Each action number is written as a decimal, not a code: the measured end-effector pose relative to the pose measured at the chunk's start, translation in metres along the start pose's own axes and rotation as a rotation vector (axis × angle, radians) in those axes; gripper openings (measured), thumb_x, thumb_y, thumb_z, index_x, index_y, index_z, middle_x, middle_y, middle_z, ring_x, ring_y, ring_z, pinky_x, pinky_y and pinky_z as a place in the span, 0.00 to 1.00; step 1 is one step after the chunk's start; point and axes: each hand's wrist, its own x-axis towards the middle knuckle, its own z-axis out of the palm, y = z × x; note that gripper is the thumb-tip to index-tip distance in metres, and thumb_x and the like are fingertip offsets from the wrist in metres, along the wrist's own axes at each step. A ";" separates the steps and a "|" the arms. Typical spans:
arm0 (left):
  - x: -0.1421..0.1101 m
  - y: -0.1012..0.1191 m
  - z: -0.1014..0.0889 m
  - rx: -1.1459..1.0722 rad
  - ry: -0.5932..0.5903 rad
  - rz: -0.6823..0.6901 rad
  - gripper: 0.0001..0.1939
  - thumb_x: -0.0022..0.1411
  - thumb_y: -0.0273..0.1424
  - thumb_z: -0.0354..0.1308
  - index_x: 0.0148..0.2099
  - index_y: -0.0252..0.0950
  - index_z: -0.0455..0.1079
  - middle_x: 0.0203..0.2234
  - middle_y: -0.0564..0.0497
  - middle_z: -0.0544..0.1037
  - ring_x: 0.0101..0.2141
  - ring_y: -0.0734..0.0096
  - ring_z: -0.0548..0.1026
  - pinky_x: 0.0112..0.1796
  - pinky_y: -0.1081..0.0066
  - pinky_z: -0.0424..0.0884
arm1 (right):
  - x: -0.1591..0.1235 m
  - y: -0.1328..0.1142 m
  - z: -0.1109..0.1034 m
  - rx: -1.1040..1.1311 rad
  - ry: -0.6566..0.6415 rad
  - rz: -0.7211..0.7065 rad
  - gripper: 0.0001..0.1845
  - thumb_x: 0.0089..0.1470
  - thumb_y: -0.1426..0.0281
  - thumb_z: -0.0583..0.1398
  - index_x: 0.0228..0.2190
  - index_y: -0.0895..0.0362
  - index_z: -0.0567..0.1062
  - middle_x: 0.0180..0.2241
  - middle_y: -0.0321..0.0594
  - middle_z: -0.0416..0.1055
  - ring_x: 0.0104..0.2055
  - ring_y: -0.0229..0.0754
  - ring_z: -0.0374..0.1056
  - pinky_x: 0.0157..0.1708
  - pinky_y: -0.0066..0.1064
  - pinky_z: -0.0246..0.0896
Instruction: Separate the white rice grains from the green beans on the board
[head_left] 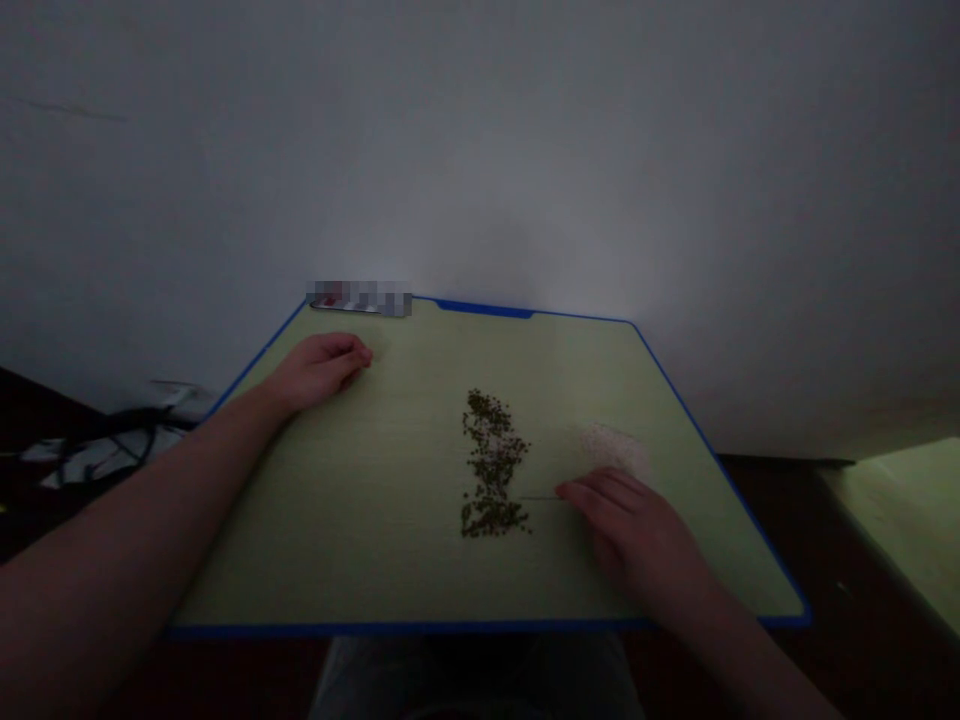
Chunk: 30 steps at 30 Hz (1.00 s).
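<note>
My right hand (626, 520) pinches a thin stick (538, 498), too fine for me to tell whether it is a needle or a toothpick. Its far end points left, to the edge of a long patch of small dark green beans (495, 515) spread over the table. Some pale grains (493, 442) lie among the beans near the middle of the patch. Just beyond my right hand is a patch of whitish grains (615, 448), partly covered by the fingers. My left hand (322, 368) rests on the table's far left part, fingers curled together, with nothing visible in them.
The pale yellow tabletop (360, 520) has a blue rim and stands against a grey wall (480, 150). A flat, blurred-out object (360, 300), perhaps a phone, lies at the back left corner. Dark cables (142, 430) are on the floor at left.
</note>
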 end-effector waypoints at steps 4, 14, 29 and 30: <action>0.000 -0.001 0.000 0.016 0.012 0.008 0.11 0.52 0.39 0.55 0.24 0.37 0.66 0.14 0.56 0.64 0.17 0.74 0.62 0.20 0.74 0.58 | 0.002 0.001 0.002 0.022 -0.032 -0.021 0.21 0.51 0.84 0.51 0.43 0.62 0.74 0.37 0.48 0.76 0.39 0.50 0.69 0.38 0.42 0.71; -0.002 0.002 -0.001 0.047 0.003 0.003 0.12 0.53 0.39 0.53 0.24 0.37 0.65 0.14 0.56 0.63 0.17 0.74 0.62 0.20 0.74 0.58 | -0.017 -0.006 -0.011 0.048 -0.035 0.009 0.19 0.53 0.84 0.49 0.44 0.61 0.72 0.36 0.48 0.75 0.38 0.47 0.70 0.37 0.40 0.71; 0.001 -0.005 0.000 0.006 0.006 0.007 0.10 0.53 0.38 0.54 0.25 0.37 0.66 0.14 0.56 0.64 0.18 0.74 0.62 0.21 0.73 0.58 | -0.018 -0.014 -0.004 0.087 -0.056 0.018 0.21 0.52 0.84 0.49 0.45 0.59 0.72 0.37 0.46 0.76 0.39 0.47 0.71 0.36 0.39 0.71; 0.002 -0.006 0.000 0.006 0.003 0.009 0.10 0.53 0.38 0.54 0.25 0.38 0.65 0.14 0.56 0.63 0.18 0.74 0.62 0.21 0.73 0.58 | -0.019 -0.015 -0.004 0.087 -0.054 0.020 0.21 0.53 0.83 0.49 0.45 0.59 0.72 0.37 0.46 0.76 0.39 0.47 0.71 0.37 0.39 0.71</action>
